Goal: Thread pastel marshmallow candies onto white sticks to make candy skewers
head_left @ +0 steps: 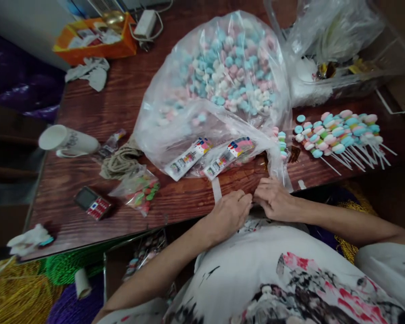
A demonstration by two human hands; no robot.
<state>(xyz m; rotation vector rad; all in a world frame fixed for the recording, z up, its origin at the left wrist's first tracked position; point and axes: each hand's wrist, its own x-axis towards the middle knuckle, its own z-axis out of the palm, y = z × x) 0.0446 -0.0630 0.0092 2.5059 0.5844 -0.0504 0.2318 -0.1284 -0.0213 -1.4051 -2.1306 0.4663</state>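
At the table's front edge my left hand (232,208) and my right hand (274,198) are close together, fingers curled in and knuckles nearly touching. Whatever they hold, if anything, is hidden under the fingers. Just beyond them lies a large clear plastic bag (148,121) full of pink, blue and white marshmallow-like sweets (229,67). A twisted end of this bag reaches down to my right hand. Two printed wrappers (189,159) rest at the bag's front. To the right is a pile of sweets threaded on white sticks (344,132).
On the left are a white mug (77,141), a coil of rope (121,159), a red phone (92,202) and a small bag of green and red sweets (143,191). An orange box (94,53) and a white adapter (146,23) stand behind. A clear bin (354,81) occupies the back right.
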